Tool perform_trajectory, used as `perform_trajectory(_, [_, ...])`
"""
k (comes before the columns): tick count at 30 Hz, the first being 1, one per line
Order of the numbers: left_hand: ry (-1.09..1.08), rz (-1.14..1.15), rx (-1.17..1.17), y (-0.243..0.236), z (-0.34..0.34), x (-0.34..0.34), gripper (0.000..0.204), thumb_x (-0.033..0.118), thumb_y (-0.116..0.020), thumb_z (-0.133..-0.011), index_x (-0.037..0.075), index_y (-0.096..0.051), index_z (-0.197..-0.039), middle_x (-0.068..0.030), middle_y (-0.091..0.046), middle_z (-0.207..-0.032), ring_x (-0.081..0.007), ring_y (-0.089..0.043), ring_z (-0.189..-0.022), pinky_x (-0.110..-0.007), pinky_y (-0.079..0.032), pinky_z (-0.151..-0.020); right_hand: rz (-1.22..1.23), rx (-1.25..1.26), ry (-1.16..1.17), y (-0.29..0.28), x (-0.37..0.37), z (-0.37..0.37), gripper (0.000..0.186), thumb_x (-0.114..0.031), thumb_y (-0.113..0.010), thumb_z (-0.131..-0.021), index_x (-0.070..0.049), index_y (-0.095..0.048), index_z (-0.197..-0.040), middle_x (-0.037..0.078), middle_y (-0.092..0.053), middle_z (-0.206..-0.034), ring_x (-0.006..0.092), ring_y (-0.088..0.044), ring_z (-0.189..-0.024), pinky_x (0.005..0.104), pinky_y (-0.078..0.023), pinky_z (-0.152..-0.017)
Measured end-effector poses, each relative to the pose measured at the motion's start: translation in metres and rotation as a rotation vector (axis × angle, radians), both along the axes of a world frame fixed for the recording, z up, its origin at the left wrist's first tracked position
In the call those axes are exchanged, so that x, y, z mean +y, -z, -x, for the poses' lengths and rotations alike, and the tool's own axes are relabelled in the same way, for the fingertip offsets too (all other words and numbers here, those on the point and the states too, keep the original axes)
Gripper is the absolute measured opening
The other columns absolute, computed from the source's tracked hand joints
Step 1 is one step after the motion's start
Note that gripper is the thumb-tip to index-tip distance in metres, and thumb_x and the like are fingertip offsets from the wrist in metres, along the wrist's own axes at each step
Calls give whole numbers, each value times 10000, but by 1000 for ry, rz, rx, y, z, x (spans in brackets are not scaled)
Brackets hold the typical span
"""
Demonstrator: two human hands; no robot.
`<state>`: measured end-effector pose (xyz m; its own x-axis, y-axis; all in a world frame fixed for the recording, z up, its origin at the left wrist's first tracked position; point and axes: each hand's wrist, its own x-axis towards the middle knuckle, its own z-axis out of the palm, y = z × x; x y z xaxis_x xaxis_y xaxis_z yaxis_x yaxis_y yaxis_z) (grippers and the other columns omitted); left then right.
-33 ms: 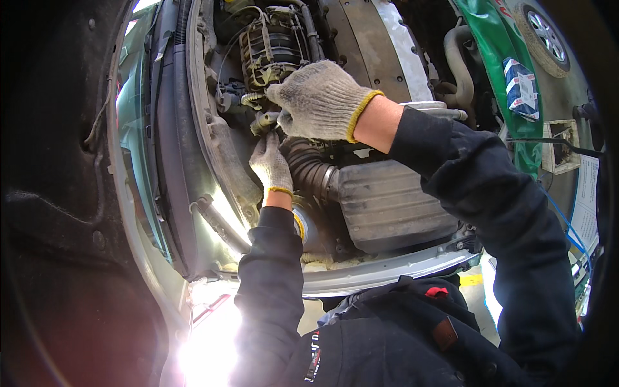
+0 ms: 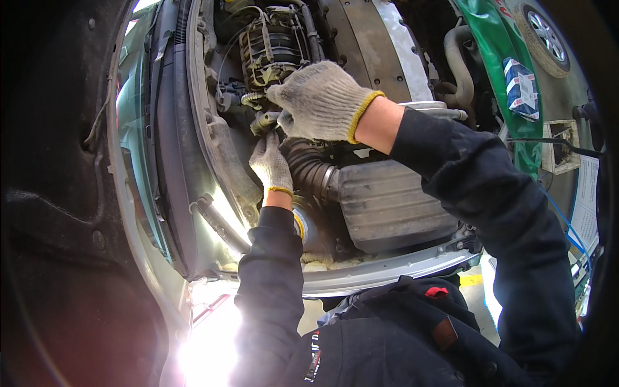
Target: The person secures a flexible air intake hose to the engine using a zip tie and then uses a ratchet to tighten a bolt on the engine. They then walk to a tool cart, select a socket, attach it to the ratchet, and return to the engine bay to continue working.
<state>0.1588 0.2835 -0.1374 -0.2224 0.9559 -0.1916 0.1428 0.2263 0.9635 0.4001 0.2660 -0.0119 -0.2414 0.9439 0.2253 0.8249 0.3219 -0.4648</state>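
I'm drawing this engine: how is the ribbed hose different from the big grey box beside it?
The ribbed hose is darker and curved; the grey box is paler and blocky. The hose is narrow; the box is much wider. The hose has close-set rings; the box has smoother, broader sides. Both look dusty.

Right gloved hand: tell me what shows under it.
A pale fitting shows at the left edge of the right hand, and a dark ribbed duct along its lower edge. Whatever lies directly beneath the hand is covered.
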Motion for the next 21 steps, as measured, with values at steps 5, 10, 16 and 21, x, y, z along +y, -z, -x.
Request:
perform_trajectory(5, [22,-15,-4,0,1,0,374,116,-745,-1130,-126,-759,-1415,-100,-818,-1285,-168,-719,-1111,-325,-549,-1054,-99,25,-5,7,-6,0,311,-345,-802,-973,-93,-774,-1153,125,-792,-880,350,-807,-850,506,-641,-764])
perform_trajectory(10, [33,-25,-8,3,2,2,382,115,-753,-1125,-126,-758,-1420,-102,-818,-1292,-170,-717,-1127,-330,-542,-1072,-62,29,18,14,-13,1,308,-331,-820,-948,-107,-809,-1159,119,-828,-896,344,-836,-863,502,-656,-757])
perform_trajectory(16, [29,-16,22,2,2,1,367,112,-751,-1124,-119,-771,-1408,-94,-821,-1274,-162,-716,-1115,-328,-545,-1066,-178,114,66,28,-23,-1,226,-300,-790,-958,-106,-768,-1071,110,-783,-803,351,-800,-777,499,-618,-682])
perform_trajectory(21, [15,10,13,-1,0,0,354,103,-748,-1127,-118,-775,-1403,-87,-824,-1254,-148,-722,-1077,-315,-559,-1030,-168,152,77,37,-34,1,255,-381,-812,-990,-141,-742,-1040,96,-788,-825,327,-797,-769,522,-603,-692])
